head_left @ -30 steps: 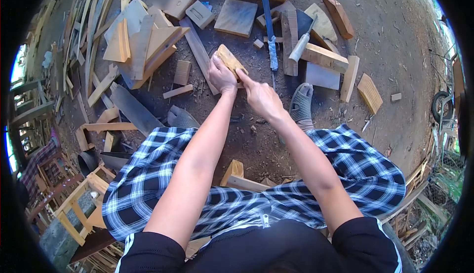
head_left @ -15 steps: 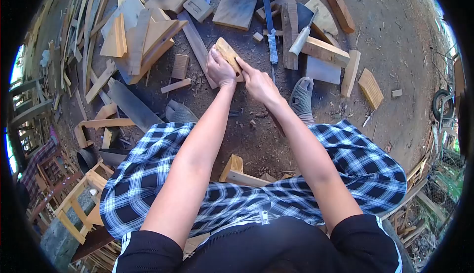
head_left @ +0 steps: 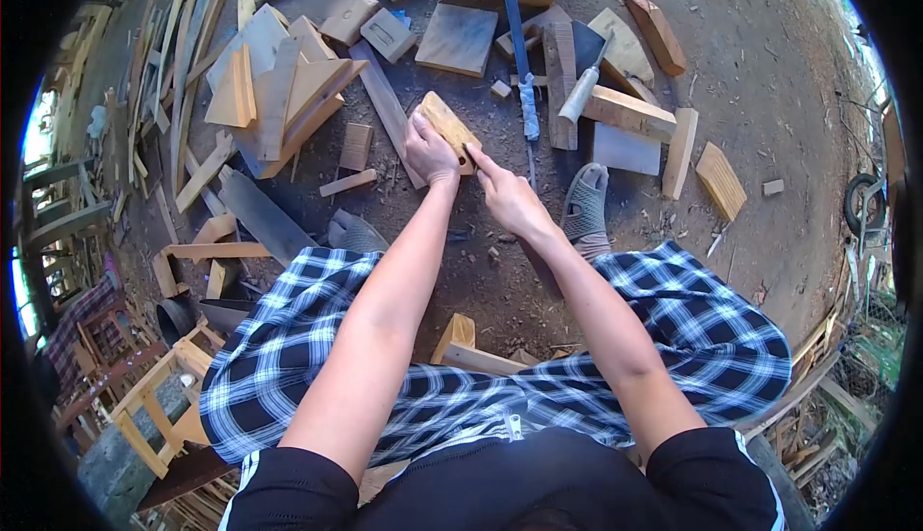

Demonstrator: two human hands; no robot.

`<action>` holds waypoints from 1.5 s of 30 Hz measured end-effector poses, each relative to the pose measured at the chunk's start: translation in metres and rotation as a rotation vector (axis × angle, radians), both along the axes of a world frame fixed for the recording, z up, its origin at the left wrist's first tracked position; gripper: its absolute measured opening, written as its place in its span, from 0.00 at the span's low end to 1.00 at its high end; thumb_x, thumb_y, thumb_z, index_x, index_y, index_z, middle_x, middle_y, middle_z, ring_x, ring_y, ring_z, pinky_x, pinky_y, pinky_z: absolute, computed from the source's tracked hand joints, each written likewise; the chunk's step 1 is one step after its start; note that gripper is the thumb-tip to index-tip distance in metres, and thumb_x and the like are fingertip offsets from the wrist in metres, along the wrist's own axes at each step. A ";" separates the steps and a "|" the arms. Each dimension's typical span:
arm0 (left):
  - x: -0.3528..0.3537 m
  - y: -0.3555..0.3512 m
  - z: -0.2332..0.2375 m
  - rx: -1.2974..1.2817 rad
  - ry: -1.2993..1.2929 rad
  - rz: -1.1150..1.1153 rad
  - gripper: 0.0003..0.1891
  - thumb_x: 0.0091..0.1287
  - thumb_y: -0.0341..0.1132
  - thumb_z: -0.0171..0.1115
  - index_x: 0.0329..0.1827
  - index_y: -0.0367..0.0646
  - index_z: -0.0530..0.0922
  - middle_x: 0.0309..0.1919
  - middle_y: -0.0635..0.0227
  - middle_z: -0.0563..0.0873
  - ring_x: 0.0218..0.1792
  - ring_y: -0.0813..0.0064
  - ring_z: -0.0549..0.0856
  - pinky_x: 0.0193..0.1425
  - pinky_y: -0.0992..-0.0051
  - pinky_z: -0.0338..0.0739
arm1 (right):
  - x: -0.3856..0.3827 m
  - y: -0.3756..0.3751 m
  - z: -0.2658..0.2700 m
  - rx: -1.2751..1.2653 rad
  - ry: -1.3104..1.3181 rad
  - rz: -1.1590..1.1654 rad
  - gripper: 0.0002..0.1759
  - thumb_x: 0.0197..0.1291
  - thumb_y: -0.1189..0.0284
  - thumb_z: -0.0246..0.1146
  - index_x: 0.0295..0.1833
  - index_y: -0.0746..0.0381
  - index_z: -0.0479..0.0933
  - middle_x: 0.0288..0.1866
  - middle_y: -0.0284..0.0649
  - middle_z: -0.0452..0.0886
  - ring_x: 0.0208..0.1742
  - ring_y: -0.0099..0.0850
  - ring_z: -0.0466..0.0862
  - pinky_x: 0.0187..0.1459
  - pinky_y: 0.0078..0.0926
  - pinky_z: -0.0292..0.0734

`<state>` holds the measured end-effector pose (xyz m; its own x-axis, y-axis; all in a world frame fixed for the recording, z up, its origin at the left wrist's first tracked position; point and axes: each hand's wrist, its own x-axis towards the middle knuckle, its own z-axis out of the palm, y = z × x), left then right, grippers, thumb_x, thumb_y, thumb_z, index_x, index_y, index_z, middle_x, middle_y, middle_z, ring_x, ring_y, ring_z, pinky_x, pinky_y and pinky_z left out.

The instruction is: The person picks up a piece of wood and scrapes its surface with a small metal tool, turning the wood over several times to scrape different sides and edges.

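Note:
My left hand (head_left: 432,149) is closed around the left side of a small yellowish wooden block (head_left: 448,123), held up above the ground between my knees. Near the block's lower end is a dark round hole. My right hand (head_left: 512,195) grips a carving knife (head_left: 541,267); a dark tip shows past the fingers against the block, and what looks like its long brown handle runs back under my forearm. Most of the tool is covered by the hand and arm, so its exact kind is hard to make out.
A saw with a blue-wrapped handle (head_left: 528,108) and a pale-handled tool (head_left: 581,94) lie ahead among wood pieces. Stacked offcuts (head_left: 279,98) are at left, and a wide dark blade (head_left: 261,212) lies by my left foot. A wooden frame (head_left: 154,406) stands lower left.
The dark tool tip and my right hand have shifted slightly down toward the block's lower end. The block shows a little more of its face; the view has tilted slightly.

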<state>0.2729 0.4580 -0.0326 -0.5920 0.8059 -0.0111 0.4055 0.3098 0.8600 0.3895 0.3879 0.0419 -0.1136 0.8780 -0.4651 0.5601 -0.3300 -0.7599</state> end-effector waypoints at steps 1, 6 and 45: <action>-0.001 0.001 -0.004 0.005 0.016 0.008 0.21 0.77 0.43 0.44 0.54 0.39 0.82 0.46 0.50 0.87 0.49 0.50 0.86 0.52 0.59 0.78 | -0.002 0.002 -0.001 -0.005 0.006 0.000 0.25 0.73 0.63 0.45 0.74 0.45 0.65 0.52 0.63 0.81 0.54 0.61 0.80 0.59 0.53 0.74; 0.003 0.001 0.002 -0.022 0.002 0.017 0.21 0.77 0.43 0.45 0.53 0.39 0.83 0.46 0.51 0.88 0.48 0.51 0.86 0.53 0.59 0.78 | -0.007 0.040 -0.036 -0.046 -0.012 0.016 0.27 0.74 0.65 0.45 0.77 0.46 0.60 0.63 0.58 0.76 0.63 0.58 0.76 0.63 0.45 0.72; -0.002 0.005 -0.010 0.015 -0.011 -0.006 0.22 0.77 0.44 0.43 0.55 0.40 0.82 0.48 0.51 0.87 0.50 0.50 0.85 0.54 0.60 0.77 | -0.005 -0.001 -0.001 0.048 -0.052 -0.036 0.25 0.73 0.65 0.46 0.74 0.45 0.66 0.47 0.65 0.81 0.51 0.62 0.81 0.55 0.55 0.75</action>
